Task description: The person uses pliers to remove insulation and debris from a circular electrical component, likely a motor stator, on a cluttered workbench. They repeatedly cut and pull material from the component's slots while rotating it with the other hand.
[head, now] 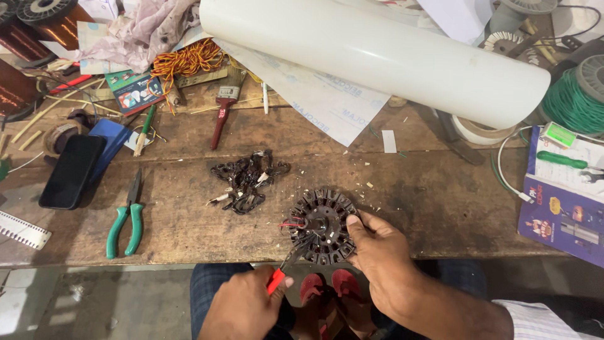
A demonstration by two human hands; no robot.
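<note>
A round black motor stator with slotted teeth lies at the near edge of the wooden workbench. My right hand grips its right rim, thumb on top. My left hand holds red-handled pliers, their dark jaws touching the stator's lower left near its hub. A short red wire sticks out of the stator's left side. A pile of burnt black winding wire lies just beyond it.
Green-handled pliers and a black phone lie at the left. A big white roll spans the back, with a red-handled brush, copper wire spools, a green wire spool and a purple booklet around.
</note>
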